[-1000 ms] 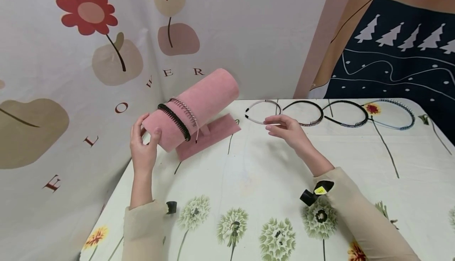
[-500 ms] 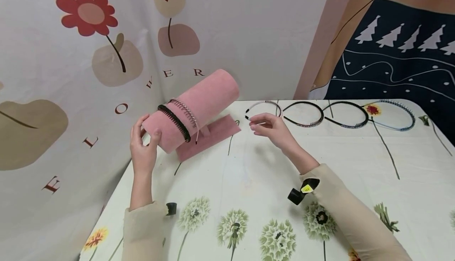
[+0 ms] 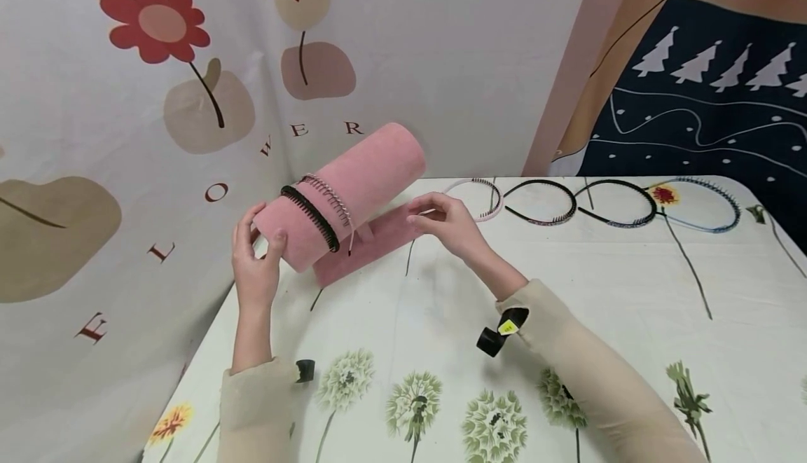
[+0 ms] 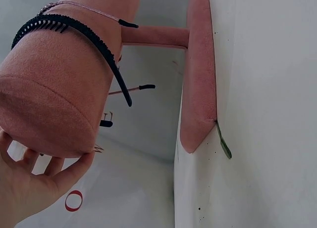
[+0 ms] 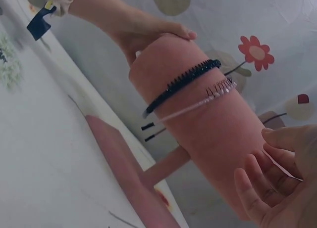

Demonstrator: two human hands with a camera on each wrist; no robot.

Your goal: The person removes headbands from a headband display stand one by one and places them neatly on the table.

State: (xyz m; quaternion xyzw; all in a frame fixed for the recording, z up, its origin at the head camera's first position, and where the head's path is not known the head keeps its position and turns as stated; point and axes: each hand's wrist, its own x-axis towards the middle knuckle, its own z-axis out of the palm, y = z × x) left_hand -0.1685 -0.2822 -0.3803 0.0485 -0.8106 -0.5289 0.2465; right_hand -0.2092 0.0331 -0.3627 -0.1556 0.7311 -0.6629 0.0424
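A pink padded headband stand (image 3: 378, 169) rests on the table, its roll raised above a flat pink base (image 3: 391, 235). My left hand (image 3: 255, 277) grips the roll's near left end, thumb on one side and fingers on the other. A black toothed headband (image 3: 309, 212) sits around the roll. Just beyond it is a thin pale headband (image 3: 332, 200), its dark-tipped ends hanging below the roll in the left wrist view. My right hand (image 3: 450, 223), holding nothing, hovers by the base's right end with fingers loosely bent; the right wrist view shows its fingers (image 5: 252, 188) overlapping the roll's far end.
Along the table's back edge lie a pale pink headband (image 3: 502, 204), two black headbands, one (image 3: 542, 181) left of the other (image 3: 614, 181), and a blue headband (image 3: 736, 207). A printed curtain (image 3: 441, 64) stands close behind the stand. A flower-print cloth (image 3: 441, 330) covers the table.
My right hand has moved left, from the pale pink headband on the table to the stand's base. My left hand and the stand have stayed in place.
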